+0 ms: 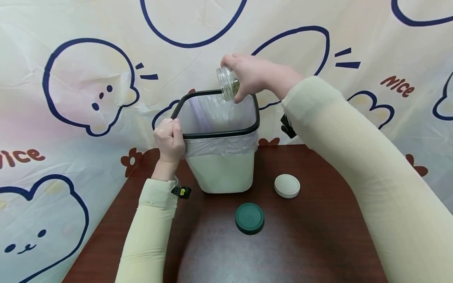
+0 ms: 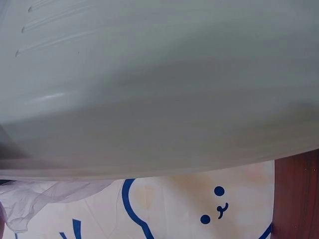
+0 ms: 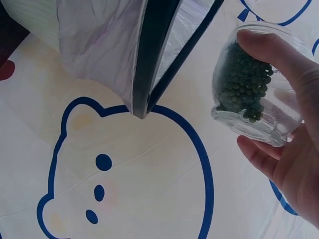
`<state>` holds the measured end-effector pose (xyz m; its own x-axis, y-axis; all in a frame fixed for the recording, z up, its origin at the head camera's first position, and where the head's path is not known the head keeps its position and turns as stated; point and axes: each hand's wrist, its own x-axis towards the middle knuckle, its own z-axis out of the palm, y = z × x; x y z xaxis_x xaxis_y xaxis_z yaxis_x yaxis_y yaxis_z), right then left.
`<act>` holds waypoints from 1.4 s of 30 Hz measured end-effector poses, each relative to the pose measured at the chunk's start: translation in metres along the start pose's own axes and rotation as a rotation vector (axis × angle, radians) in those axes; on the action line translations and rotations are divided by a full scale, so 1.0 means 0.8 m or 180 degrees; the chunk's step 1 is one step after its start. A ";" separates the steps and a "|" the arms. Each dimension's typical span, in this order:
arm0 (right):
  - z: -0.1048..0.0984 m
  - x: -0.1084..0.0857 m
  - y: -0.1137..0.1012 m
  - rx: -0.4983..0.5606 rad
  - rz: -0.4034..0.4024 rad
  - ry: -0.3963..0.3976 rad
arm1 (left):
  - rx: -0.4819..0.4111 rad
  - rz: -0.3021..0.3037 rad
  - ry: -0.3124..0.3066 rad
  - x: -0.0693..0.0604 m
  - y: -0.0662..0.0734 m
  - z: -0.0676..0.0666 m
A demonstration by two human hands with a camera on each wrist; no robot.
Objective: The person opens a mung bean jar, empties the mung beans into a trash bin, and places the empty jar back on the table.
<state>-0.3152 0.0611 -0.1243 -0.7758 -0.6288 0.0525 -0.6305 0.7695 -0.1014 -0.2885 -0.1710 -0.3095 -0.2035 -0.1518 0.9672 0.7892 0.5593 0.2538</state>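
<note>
A pale trash can [image 1: 223,173] with a black rim and a thin translucent liner bag [image 1: 226,145] stands on the table. My left hand [image 1: 170,139] grips the left side of its rim. Above the far right of the opening, my right hand [image 1: 253,74] holds a clear glass jar [image 1: 226,82] tipped on its side, mouth toward the left. Small green beans [image 3: 244,87] lie inside the jar, seen best in the right wrist view. The can's pale wall [image 2: 159,99] fills most of the left wrist view, where the left hand is almost wholly out of sight.
On the dark wooden table [image 1: 301,243], a green lid [image 1: 249,218] lies in front of the can and a white lid [image 1: 287,186] to its right. A cartoon-printed cloth [image 1: 88,165] hangs behind the table and along its left side.
</note>
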 end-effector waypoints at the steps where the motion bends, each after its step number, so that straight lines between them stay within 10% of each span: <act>1: 0.000 0.000 0.000 -0.0001 -0.0005 0.0035 | -0.0001 0.0002 0.0007 0.000 0.000 0.000; 42: -0.002 0.000 -0.004 -0.0099 -0.0004 -0.0115 | -0.0015 0.0014 -0.0010 0.000 -0.001 0.003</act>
<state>-0.3136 0.0588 -0.1221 -0.7740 -0.6330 0.0165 -0.6324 0.7714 -0.0703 -0.2906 -0.1697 -0.3098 -0.2018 -0.1468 0.9684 0.7929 0.5560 0.2495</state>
